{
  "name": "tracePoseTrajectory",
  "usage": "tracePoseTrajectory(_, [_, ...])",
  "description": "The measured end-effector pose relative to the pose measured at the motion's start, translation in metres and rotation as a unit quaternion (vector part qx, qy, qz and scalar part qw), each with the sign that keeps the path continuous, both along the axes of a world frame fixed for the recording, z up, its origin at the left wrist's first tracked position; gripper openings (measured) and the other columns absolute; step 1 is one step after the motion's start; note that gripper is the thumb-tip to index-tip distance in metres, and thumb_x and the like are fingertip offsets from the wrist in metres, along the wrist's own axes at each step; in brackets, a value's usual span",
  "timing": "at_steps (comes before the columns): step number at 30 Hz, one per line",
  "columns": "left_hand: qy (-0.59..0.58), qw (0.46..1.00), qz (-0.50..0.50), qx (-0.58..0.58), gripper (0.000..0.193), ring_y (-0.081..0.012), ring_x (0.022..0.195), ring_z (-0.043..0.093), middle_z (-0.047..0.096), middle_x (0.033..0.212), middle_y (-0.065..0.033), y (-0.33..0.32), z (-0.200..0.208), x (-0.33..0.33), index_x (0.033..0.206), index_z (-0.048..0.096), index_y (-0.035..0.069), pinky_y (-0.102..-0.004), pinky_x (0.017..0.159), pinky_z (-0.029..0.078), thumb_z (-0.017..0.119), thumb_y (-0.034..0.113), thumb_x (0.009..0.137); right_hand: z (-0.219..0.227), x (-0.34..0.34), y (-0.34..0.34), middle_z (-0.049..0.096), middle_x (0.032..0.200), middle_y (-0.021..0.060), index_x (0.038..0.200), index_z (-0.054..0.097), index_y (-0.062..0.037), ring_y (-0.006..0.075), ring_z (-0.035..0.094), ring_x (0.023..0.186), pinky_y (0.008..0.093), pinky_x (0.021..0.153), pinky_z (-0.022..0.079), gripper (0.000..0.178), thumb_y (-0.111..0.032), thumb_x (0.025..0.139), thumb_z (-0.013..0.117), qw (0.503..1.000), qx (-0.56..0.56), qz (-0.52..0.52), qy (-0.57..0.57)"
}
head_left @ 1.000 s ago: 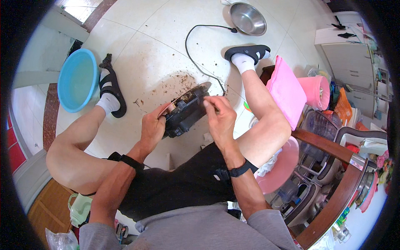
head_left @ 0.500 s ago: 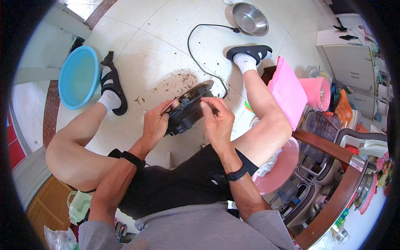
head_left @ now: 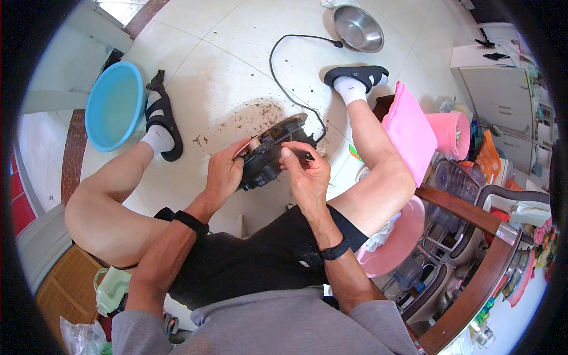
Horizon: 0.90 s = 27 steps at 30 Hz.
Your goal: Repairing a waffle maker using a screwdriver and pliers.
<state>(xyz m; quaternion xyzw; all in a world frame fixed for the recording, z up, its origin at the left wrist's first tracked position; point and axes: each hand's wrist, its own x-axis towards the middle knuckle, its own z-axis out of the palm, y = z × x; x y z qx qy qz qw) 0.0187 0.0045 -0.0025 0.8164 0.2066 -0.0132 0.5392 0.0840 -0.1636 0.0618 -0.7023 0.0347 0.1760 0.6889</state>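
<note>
A black, roundish electrical appliance (head_left: pixel 265 158) with a cord is held up tilted between my knees, its inner parts partly showing. My left hand (head_left: pixel 226 174) grips its left side, thumb and fingers closed on the rim. Close against its right side, my right hand (head_left: pixel 307 177) is closed in a pinch. A slim dark stick-like thing (head_left: pixel 305 155) shows between its thumb and fingers; its far end is hidden, so what kind it is I cannot tell. The black power cord (head_left: pixel 275 77) runs from the appliance across the floor.
Brown debris (head_left: pixel 254 115) lies scattered on the tiles beyond the appliance. A blue basin (head_left: pixel 139 89) of water stands at left, a steel bowl (head_left: pixel 358 29) at the far right. On the right are a pink cushion-like thing (head_left: pixel 411 133), a pink bin (head_left: pixel 444 133) and a wooden-edged rack (head_left: pixel 461 208).
My right thumb and fingers have shifted slightly left along the appliance, and more of the slim dark thing shows. My left hand keeps its hold.
</note>
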Motion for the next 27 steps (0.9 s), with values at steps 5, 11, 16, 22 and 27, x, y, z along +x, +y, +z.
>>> tracePoseTrajectory(5, [0.004,1.0,0.005,-0.016,0.053,-0.0243,0.097,0.072,0.074,0.105,-0.0189,-0.002,-0.003,0.0,0.127,0.065,0.0,-0.0339,0.09,0.053,0.044,-0.008,0.079,0.003,-0.004,0.007,0.066,0.076,0.0013,0.104,0.071,-0.0009,0.003,0.054,0.066,0.0208,0.056,0.043,0.012,-0.01,0.096,0.07,0.997,-0.052,0.038,-0.046])
tracePoseTrajectory(11, [-0.03,0.999,0.022,-0.02,0.048,-0.0358,0.095,0.073,0.071,0.104,-0.0229,-0.004,-0.004,0.0,0.124,0.068,0.006,-0.0379,0.087,0.055,0.047,-0.004,0.082,-0.012,0.001,0.007,0.07,0.084,0.0104,0.102,0.07,0.0001,0.0115,0.063,0.066,0.0271,0.057,0.05,0.011,-0.007,0.093,0.07,0.971,-0.134,0.057,-0.19])
tracePoseTrajectory(16, [-0.045,0.998,0.021,-0.025,0.049,-0.0356,0.097,0.072,0.071,0.105,-0.0225,-0.006,-0.006,-0.003,0.124,0.068,0.005,-0.0382,0.088,0.055,0.046,-0.006,0.082,-0.025,0.003,-0.003,0.072,0.092,0.0083,0.101,0.069,0.0008,0.0125,0.068,0.076,0.0274,0.066,0.055,0.007,-0.003,0.095,0.068,0.992,-0.054,-0.033,-0.107])
tracePoseTrajectory(22, [0.012,1.0,0.003,-0.014,0.055,-0.0222,0.094,0.072,0.074,0.1,-0.0169,-0.004,0.002,0.003,0.128,0.066,0.003,-0.0336,0.09,0.053,0.044,-0.009,0.079,-0.017,-0.007,-0.007,0.073,0.096,0.008,0.103,0.071,0.0014,0.0127,0.067,0.088,0.0276,0.078,0.054,0.012,-0.006,0.094,0.071,0.983,-0.11,0.018,-0.146])
tracePoseTrajectory(27, [-0.006,1.0,0.015,-0.015,0.052,-0.0289,0.095,0.072,0.073,0.103,-0.0202,-0.008,-0.001,0.005,0.126,0.068,0.005,-0.037,0.088,0.055,0.045,-0.007,0.08,-0.018,-0.011,0.001,0.073,0.099,0.0094,0.104,0.072,0.0012,0.0142,0.068,0.088,0.0276,0.081,0.054,0.013,-0.004,0.092,0.072,0.979,-0.106,-0.001,-0.173])
